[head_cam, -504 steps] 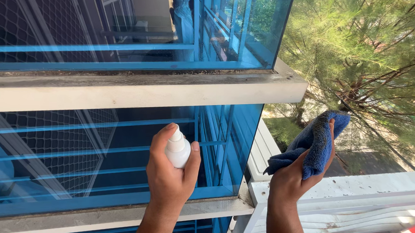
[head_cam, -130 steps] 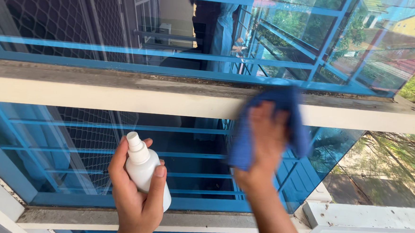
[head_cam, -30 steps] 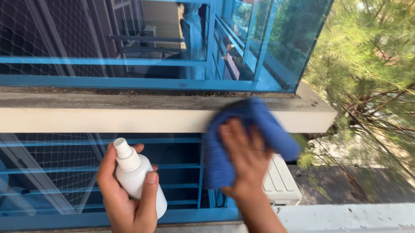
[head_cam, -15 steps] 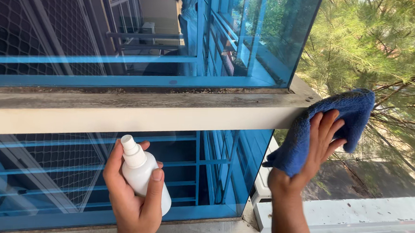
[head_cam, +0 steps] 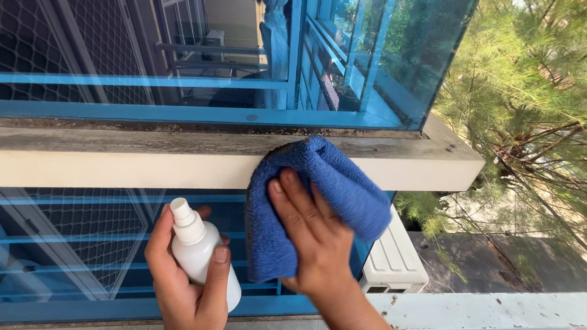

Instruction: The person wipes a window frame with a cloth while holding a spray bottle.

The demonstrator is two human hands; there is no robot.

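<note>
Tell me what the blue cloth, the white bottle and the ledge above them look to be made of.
Blue cloth: probably microfibre or terry, judging by its soft, fuzzy nap and limp folds.
White bottle: likely plastic; smooth, opaque, faintly glossy, with a moulded spray nozzle.
Ledge: seems to be painted concrete or plaster; matt cream face, grimy pitted top.
</note>
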